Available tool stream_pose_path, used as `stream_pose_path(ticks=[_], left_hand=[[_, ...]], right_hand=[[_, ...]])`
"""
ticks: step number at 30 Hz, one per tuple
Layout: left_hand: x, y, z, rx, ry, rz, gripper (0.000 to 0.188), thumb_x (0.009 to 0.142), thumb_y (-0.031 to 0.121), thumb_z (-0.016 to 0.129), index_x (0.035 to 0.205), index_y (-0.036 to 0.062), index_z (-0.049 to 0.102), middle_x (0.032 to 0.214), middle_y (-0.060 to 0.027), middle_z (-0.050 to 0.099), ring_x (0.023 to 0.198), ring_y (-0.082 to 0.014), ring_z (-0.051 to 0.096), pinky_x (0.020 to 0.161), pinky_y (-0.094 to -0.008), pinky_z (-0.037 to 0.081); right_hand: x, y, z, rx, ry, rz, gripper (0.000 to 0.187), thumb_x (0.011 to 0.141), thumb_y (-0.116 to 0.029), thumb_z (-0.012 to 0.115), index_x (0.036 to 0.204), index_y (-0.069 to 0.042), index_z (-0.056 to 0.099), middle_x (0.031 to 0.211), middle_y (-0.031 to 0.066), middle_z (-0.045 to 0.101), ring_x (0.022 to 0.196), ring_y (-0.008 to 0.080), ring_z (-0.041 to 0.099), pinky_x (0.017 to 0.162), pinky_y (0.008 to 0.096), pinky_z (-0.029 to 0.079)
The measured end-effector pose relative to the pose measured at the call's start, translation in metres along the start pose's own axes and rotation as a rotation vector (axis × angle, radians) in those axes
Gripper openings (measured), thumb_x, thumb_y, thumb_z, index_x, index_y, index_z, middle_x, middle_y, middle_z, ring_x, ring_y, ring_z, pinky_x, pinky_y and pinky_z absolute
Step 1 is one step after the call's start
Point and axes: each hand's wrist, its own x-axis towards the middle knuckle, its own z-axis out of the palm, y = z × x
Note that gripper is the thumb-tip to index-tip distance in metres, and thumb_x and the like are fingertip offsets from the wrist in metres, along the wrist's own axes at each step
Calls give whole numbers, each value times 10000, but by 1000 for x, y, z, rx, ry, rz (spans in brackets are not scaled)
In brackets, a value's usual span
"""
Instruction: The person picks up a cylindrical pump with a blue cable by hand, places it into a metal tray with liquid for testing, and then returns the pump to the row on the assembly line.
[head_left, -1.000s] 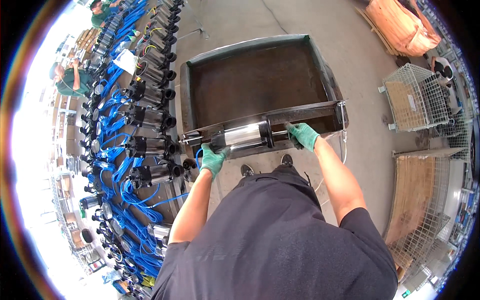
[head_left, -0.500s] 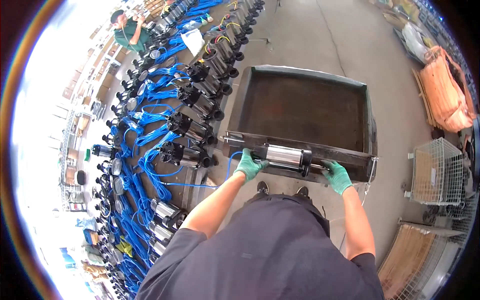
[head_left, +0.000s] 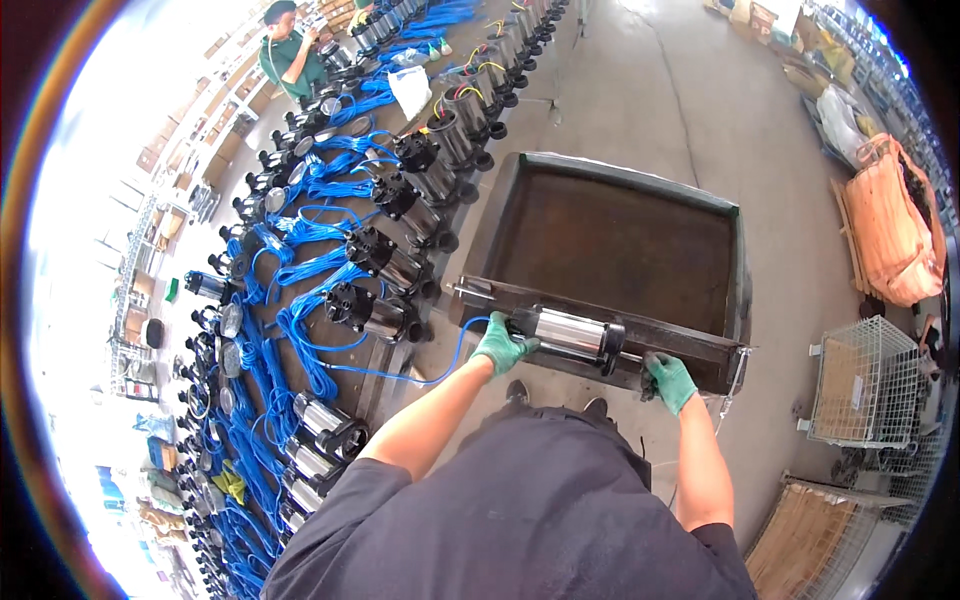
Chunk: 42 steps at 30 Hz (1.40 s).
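A silver-bodied pump (head_left: 570, 332) with black ends lies sideways along the near ledge of a dark metal tank (head_left: 742, 275). Green-gloved, my left hand (head_left: 503, 345) is closed round its left black end, where a blue cable (head_left: 440, 379) runs off to the left. From the right end a thin metal shaft (head_left: 632, 357) sticks out. By the shaft's tip, my right hand (head_left: 672, 382), also in a green glove, has its fingers bent together at something dark. What those fingers hold is too small to make out.
To the left, a long bench carries rows of similar pumps (head_left: 372, 312) and coiled blue cables (head_left: 295, 325). A person in green (head_left: 292, 62) stands beyond it. Wire cages (head_left: 865, 385) and a large orange bag (head_left: 890, 230) stand to the right.
The view has shifted a little, so the tank and bench sit lower in it. My right hand's fingers have drawn in beside the shaft's end. My left hand stays on the pump.
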Motion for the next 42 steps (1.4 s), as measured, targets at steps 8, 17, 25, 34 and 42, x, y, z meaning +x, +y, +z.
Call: stream_pose_path(ticks=[8,17,25,34,42], left_hand=[[-13,22,-2,9,-11,-41,633,893,164,835,1318,34,383,1194,-101,645,1068,-183,604,936,-343,521],[-14,28,-1,-14,1,-28,612,873,96,848,1270,72,383,1163,-78,635,1032,-161,592,857,-308,535],[-8,16,-3,3,-12,-13,709,864,209,877,1301,45,343,1218,-108,635,1078,-196,597,977,-333,502],[-19,25,-6,-50,-19,-92,687,887,167,851,1341,51,348,1210,-80,640,1067,-184,596,966,-304,496],[-6,-8,-4,-52,64,36,743,859,222,877,1388,28,394,1249,-81,631,1102,-197,594,986,-325,487]], right_hand=[[14,4,9,-865,372,-356,304,1030,-235,582,1258,-54,671,1069,203,742,985,440,680,902,448,550],[15,17,-2,-821,166,-578,312,1005,-265,668,1227,-49,711,1056,128,748,912,337,710,815,407,571],[61,44,17,-81,291,-39,376,1063,-426,558,1065,-97,741,589,5,550,416,145,479,387,333,361],[-3,-11,34,-1497,284,-406,351,879,-229,686,1194,-77,647,1127,167,728,1011,334,730,783,466,595],[7,-90,24,-1432,-222,-169,378,754,-290,736,1046,-55,785,1090,214,741,1037,405,707,885,496,573]])
